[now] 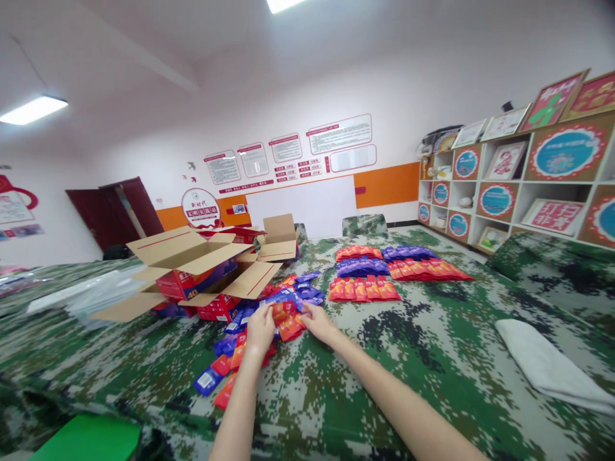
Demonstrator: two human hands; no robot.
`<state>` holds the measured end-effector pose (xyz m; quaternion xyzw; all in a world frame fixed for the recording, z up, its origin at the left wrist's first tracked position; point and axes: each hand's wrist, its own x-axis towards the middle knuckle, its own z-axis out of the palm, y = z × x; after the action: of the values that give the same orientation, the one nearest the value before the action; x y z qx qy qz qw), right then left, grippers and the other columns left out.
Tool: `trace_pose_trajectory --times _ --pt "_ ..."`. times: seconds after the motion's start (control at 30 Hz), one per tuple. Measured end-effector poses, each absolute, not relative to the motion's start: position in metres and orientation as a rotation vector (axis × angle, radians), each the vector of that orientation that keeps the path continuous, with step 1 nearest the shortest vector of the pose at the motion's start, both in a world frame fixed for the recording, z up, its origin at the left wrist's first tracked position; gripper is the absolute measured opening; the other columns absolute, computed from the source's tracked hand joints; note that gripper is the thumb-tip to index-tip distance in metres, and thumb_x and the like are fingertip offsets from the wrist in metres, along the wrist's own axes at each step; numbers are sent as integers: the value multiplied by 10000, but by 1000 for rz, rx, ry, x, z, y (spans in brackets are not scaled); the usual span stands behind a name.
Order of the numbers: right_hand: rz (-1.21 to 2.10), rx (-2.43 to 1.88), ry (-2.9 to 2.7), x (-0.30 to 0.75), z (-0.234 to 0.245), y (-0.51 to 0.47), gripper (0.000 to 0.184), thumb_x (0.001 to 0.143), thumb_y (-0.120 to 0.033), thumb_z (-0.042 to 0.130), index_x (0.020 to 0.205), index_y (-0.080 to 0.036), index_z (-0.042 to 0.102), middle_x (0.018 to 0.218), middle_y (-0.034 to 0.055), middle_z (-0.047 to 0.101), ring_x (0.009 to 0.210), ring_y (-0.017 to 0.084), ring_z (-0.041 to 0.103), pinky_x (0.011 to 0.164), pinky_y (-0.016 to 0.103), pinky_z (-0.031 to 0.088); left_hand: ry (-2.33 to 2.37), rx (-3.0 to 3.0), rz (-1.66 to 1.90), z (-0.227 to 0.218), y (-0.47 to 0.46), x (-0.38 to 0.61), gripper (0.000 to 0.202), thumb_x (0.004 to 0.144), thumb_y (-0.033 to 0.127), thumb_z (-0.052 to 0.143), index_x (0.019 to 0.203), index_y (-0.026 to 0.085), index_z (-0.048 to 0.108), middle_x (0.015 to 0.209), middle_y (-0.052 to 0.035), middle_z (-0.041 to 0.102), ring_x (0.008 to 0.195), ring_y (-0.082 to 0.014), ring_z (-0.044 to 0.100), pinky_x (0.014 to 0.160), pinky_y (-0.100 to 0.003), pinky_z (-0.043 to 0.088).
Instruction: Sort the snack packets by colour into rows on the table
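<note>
My left hand is closed on the edge of a small orange-red packet over the loose pile. Facing it, my right hand pinches the right edge of the orange-red packets, close to some purple-blue packets. Part of what the fingers grip is hidden. Around and under my left wrist lie more loose packets, among them a blue one with a white label. Farther right, packets are laid out in overlapping rows: a red row in front, a purple row and another red row.
Opened cardboard boxes with flaps spread stand left of the pile, clear plastic beside them. A folded white cloth lies at the right on the camouflage tablecloth. A green object is at lower left; shelves stand behind.
</note>
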<state>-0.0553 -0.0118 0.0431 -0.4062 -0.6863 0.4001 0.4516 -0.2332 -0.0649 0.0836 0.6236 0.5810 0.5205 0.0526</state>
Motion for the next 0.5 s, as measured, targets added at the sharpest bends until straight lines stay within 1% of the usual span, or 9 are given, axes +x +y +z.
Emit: trace_pose_trajectory --times 0.07,0.1,0.17,0.23,0.3,0.4,0.47,0.5 --pt "1162 -967 -1499 -62 45 -11 477 643 -189 597 1117 -147 569 959 61 651 775 186 610 733 309 471 1602 1525 1799 87 -68 -232 227 772 306 517 889 173 659 883 -60 673 868 -226 613 866 -378 455" --pt "1262 -909 -1394 -66 48 -11 476 644 -232 620 1109 -142 571 933 59 657 768 189 617 725 316 477 1473 1336 1875 88 -70 -229 235 768 316 530 903 166 650 877 -58 676 844 -218 623 846 -378 469" --pt "1442 -718 -1205 -72 54 -13 431 657 -337 641 1034 -130 608 865 59 668 761 195 627 723 325 483 1186 1005 1952 87 -72 -220 238 769 307 545 926 147 625 875 -61 676 796 -196 636 808 -374 493" --pt "1549 -540 -1052 -76 63 -16 392 657 -414 642 912 -117 643 814 70 673 727 190 631 705 321 486 979 792 1956 84 -73 -208 204 771 275 561 911 133 605 860 -65 673 763 -177 641 787 -371 506" --pt "1565 -487 -946 -76 70 -16 344 621 -420 668 784 -118 650 761 67 673 667 173 623 669 300 483 891 677 1947 79 -73 -197 153 775 244 571 873 129 594 839 -62 669 751 -167 640 775 -362 515" --pt "1499 -616 -897 -67 75 -10 281 564 -382 691 682 -134 636 654 35 657 558 138 581 560 249 451 848 656 1886 68 -74 -182 133 790 231 562 877 133 584 878 -69 657 794 -175 637 759 -358 525" --pt "1423 -734 -947 -55 71 -4 247 575 -370 665 640 -136 623 574 10 625 494 117 532 489 221 400 887 715 1796 60 -77 -171 203 776 233 591 963 158 567 980 -74 633 841 -180 630 747 -352 530" --pt "1365 -799 -1008 -46 68 0 231 597 -365 638 619 -136 613 542 -1 605 473 108 508 467 211 374 931 763 1744 57 -78 -166 293 754 234 620 1032 185 543 1050 -75 607 864 -181 626 740 -343 531"
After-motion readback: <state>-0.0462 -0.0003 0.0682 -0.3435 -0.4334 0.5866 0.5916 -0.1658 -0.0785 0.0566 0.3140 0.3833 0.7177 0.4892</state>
